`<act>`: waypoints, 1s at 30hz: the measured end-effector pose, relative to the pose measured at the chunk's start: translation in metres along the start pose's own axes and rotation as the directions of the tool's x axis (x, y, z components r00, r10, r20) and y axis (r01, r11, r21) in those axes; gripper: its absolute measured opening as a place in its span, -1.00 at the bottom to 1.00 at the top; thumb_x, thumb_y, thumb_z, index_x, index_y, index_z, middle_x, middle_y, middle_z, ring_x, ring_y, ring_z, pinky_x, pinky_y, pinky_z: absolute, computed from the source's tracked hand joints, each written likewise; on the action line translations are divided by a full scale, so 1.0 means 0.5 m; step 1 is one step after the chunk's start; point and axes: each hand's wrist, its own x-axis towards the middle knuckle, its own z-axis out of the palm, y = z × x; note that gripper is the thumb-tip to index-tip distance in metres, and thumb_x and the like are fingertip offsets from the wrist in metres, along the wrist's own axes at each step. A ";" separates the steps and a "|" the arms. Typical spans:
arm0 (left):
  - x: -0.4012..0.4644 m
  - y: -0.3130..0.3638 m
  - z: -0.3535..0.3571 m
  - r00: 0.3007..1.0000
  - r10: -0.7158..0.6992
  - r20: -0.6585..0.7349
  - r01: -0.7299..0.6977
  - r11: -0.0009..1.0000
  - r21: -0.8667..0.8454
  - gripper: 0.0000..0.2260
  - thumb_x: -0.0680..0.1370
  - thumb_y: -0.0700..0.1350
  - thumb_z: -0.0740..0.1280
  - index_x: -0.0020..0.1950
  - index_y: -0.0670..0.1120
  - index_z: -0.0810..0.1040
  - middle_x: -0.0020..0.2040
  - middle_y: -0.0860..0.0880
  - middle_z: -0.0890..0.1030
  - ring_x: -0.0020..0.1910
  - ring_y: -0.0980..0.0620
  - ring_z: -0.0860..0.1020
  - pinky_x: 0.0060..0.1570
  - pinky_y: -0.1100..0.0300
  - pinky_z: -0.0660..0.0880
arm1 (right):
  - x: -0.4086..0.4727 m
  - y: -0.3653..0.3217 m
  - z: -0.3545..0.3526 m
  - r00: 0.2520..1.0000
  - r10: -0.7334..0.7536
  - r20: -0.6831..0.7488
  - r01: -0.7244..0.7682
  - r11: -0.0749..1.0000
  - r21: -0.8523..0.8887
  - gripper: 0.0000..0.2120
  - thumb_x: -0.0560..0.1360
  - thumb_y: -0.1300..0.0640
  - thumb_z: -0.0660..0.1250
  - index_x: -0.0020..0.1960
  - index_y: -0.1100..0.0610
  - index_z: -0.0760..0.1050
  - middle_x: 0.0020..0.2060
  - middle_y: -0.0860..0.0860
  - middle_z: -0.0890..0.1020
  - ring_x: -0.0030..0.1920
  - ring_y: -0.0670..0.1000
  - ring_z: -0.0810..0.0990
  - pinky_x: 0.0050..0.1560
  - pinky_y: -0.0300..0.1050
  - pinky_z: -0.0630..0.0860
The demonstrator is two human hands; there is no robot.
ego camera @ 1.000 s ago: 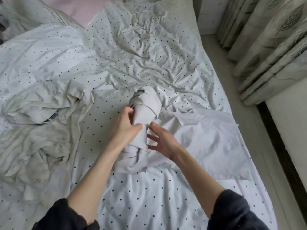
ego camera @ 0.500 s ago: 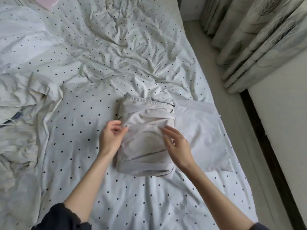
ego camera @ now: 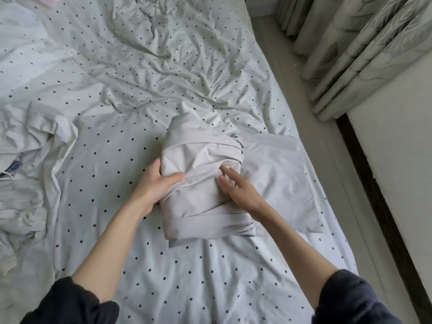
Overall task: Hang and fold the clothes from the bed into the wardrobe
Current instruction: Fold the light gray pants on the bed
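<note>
I am leaning over the bed [ego camera: 145, 265], because its dotted sheet is giving me a flat place to fold. A heap of unfolded clothes [ego camera: 25, 183] is waiting at my left. The folded grey garment [ego camera: 201, 195] is lying in the middle, partly on a flat white piece [ego camera: 280, 183]. My left hand [ego camera: 155, 185] is gripping its side, thumb on top, so it is not slipping. My right hand [ego camera: 238, 191] is lying flat and wide on it, pressing the folds down.
</note>
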 end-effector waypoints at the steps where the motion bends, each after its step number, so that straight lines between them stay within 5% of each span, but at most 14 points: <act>1: -0.006 0.022 0.003 0.999 0.045 0.002 -0.045 0.999 0.025 -0.64 0.35 -0.18 0.50 0.07 0.02 0.48 0.00 0.06 0.60 0.03 0.04 0.57 0.08 0.10 0.49 | 0.002 0.000 -0.008 1.000 0.001 0.025 -0.003 0.996 0.091 -0.55 0.58 -0.01 0.22 0.45 -0.06 0.28 0.48 -0.06 0.23 0.48 -0.15 0.14 0.49 -0.11 0.06; 5: -0.038 0.116 0.044 0.984 0.145 0.106 -0.156 0.983 0.100 -0.64 0.37 -0.14 0.49 0.08 0.03 0.46 0.07 0.04 0.59 0.04 0.07 0.56 0.11 0.12 0.48 | 0.006 0.013 -0.060 0.989 0.079 0.124 -0.122 0.909 0.398 -0.58 0.57 -0.09 0.22 0.40 -0.04 0.39 0.36 -0.20 0.41 0.39 -0.16 0.31 0.46 -0.06 0.17; 10: -0.068 0.175 0.179 0.924 0.224 0.309 -0.271 0.955 0.117 -0.67 0.46 -0.15 0.43 0.12 0.08 0.39 0.03 0.11 0.57 -0.09 0.16 0.56 -0.04 0.26 0.48 | -0.041 0.043 -0.187 0.993 0.113 0.029 -0.113 0.874 0.474 -0.54 0.59 -0.17 0.07 0.36 0.04 0.41 0.33 -0.10 0.46 0.34 -0.06 0.41 0.34 0.10 0.37; 13: -0.082 0.169 0.296 0.864 0.223 0.451 -0.332 0.926 0.178 -0.48 0.48 -0.07 0.42 0.39 0.06 0.32 0.09 0.13 0.50 0.08 0.13 0.52 0.17 0.24 0.42 | -0.079 0.066 -0.277 0.991 0.133 -0.021 -0.094 0.797 0.597 -0.62 0.60 -0.15 0.07 0.21 0.03 0.51 0.13 -0.05 0.61 0.10 -0.04 0.59 0.11 0.00 0.52; 15: -0.080 0.136 0.362 0.797 0.211 0.566 -0.472 0.803 0.365 -0.48 0.52 0.02 0.34 0.46 0.05 0.27 0.23 0.06 0.45 0.26 0.04 0.44 0.30 0.16 0.32 | -0.087 0.089 -0.308 0.986 0.156 -0.063 -0.086 0.792 0.605 -0.60 0.59 -0.17 0.10 0.14 0.06 0.56 0.02 -0.02 0.66 -0.01 -0.05 0.64 0.07 -0.07 0.52; 18: -0.065 0.070 0.426 0.726 0.144 0.672 -0.667 0.382 0.639 -0.53 0.59 0.13 0.13 0.48 0.03 0.24 0.48 0.06 0.24 0.46 0.07 0.19 0.42 0.01 0.09 | -0.088 0.136 -0.334 0.947 0.208 -0.245 -0.106 0.921 0.374 -0.45 0.45 -0.26 0.23 0.15 0.19 0.51 0.07 0.02 0.62 0.12 0.03 0.58 0.21 -0.01 0.45; 19: -0.059 0.052 0.429 0.702 0.132 0.700 -0.700 0.313 0.642 -0.56 0.61 0.09 0.12 0.48 0.03 0.25 0.49 0.07 0.22 0.47 0.11 0.16 0.43 0.02 0.02 | -0.085 0.151 -0.334 0.936 0.214 -0.279 -0.147 0.959 0.241 -0.42 0.44 -0.24 0.26 0.22 0.21 0.47 0.11 0.01 0.57 0.18 0.04 0.52 0.24 -0.02 0.40; 22: -0.040 0.022 0.416 0.615 0.222 0.757 -0.784 0.277 0.556 -0.59 0.60 0.08 0.16 0.44 0.02 0.34 0.46 0.06 0.30 0.47 0.13 0.17 0.44 0.16 -0.07 | -0.075 0.197 -0.327 0.930 0.196 -0.310 -0.260 0.949 -0.179 -0.48 0.56 -0.03 0.25 0.44 0.15 0.27 0.43 0.10 0.32 0.43 0.07 0.27 0.35 -0.13 0.20; 25: -0.023 0.008 0.379 0.555 0.333 0.762 -0.830 0.274 0.485 -0.42 0.49 0.25 0.06 0.38 -0.02 0.44 0.42 -0.01 0.38 0.48 -0.01 0.22 0.42 0.22 -0.09 | -0.070 0.226 -0.295 0.921 0.020 -0.390 -0.211 0.866 -0.454 -0.51 0.55 -0.02 0.25 0.42 0.13 0.31 0.50 0.17 0.12 0.50 0.17 0.09 0.45 0.03 0.10; 27: -0.002 -0.003 0.362 0.512 0.380 0.770 -0.858 0.192 0.476 -0.35 0.48 0.32 0.03 0.36 -0.08 0.46 0.42 -0.03 0.38 0.47 -0.08 0.19 0.46 0.14 0.02 | -0.067 0.234 -0.266 0.893 -0.121 -0.433 -0.167 0.805 -0.569 -0.50 0.53 -0.09 0.21 0.38 0.14 0.38 0.49 0.20 0.18 0.49 0.23 0.11 0.44 0.20 0.12; 30: 0.039 -0.001 0.347 0.544 0.364 0.756 -0.834 0.134 0.535 -0.28 0.50 0.36 -0.09 0.47 -0.07 0.31 0.48 0.09 0.16 0.50 0.03 0.02 0.48 0.11 -0.08 | -0.072 0.223 -0.224 0.913 -0.111 -0.394 -0.166 0.779 -0.604 -0.15 0.39 -0.42 -0.19 0.47 0.07 0.25 0.51 0.09 0.14 0.52 0.15 0.04 0.44 0.20 0.00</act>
